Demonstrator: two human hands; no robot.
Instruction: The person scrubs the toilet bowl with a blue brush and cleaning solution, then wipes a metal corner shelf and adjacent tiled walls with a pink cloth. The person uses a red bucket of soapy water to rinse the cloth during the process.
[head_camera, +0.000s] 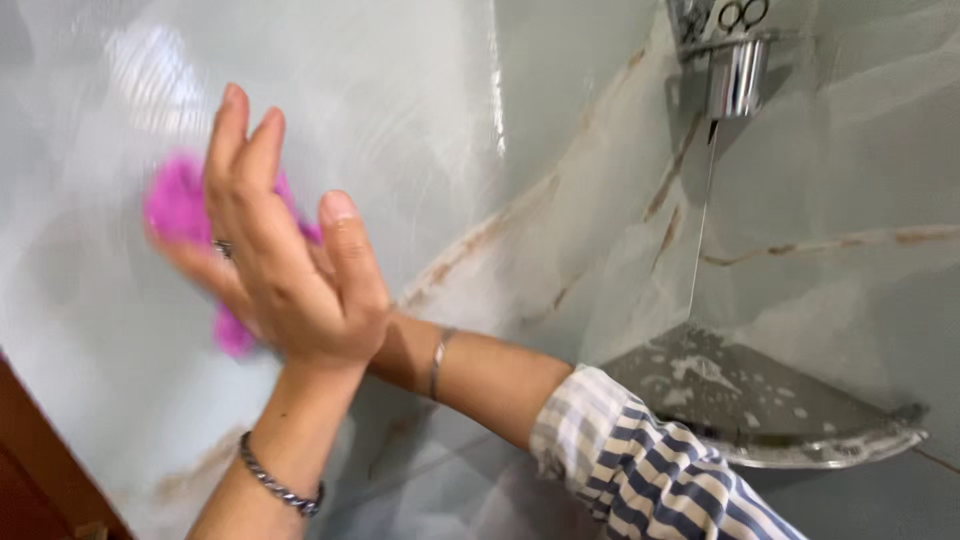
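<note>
Both hands were stacked on glossy pale wall tile (420, 110), left side of scene. Left hand (285, 265) was on top, fingers straight, flat open, gripping nothing, ring on one finger, chain bracelet (280, 487) on wrist. Right hand mostly hidden under it, couldn't tell how open, pressed on pink cloth (180, 210) against wall. Striped sleeve (640, 470) near right. Soapy corner shelf (780, 410) far right, chrome holder (735, 70) above it.

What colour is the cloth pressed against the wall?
Bright pink cloth, seen in the head view, pressed under the hands.
</note>
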